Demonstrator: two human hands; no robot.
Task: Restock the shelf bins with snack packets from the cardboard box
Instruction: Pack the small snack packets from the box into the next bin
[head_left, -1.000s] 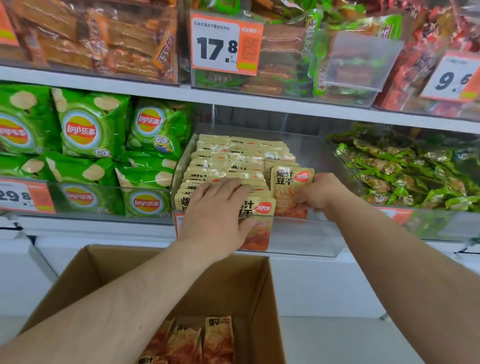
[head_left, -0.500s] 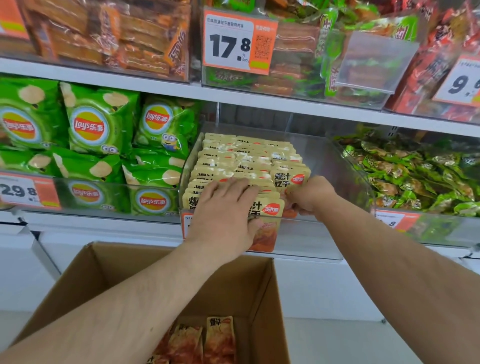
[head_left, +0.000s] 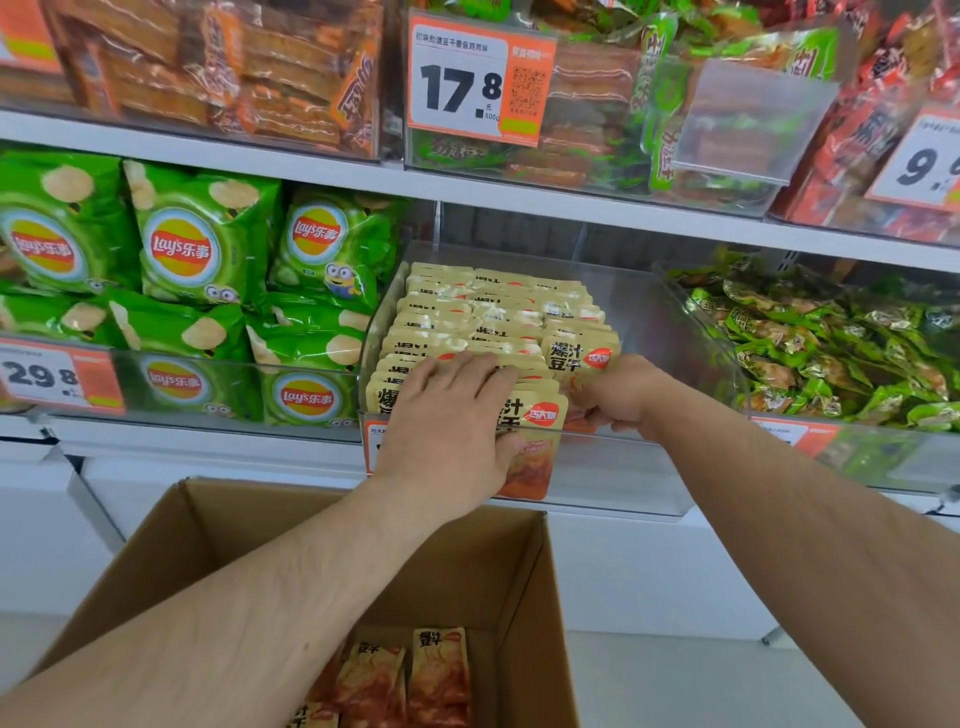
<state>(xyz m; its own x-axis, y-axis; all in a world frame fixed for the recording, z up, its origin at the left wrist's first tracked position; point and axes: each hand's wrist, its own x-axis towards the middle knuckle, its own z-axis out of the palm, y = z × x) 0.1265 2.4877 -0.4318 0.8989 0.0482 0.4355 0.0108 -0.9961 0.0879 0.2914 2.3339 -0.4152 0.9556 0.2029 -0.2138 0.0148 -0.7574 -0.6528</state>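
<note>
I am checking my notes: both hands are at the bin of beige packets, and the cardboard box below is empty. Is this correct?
Not quite. The head view shows the box still holds some packets. Both hands, left and right, are at the bin.

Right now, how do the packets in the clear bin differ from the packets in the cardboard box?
The packets in the clear bin stand upright in tight rows, many of them; the packets in the cardboard box lie loose and are few. Left hand presses the bin's rows; nothing touches the box's. Both share one design.
</note>
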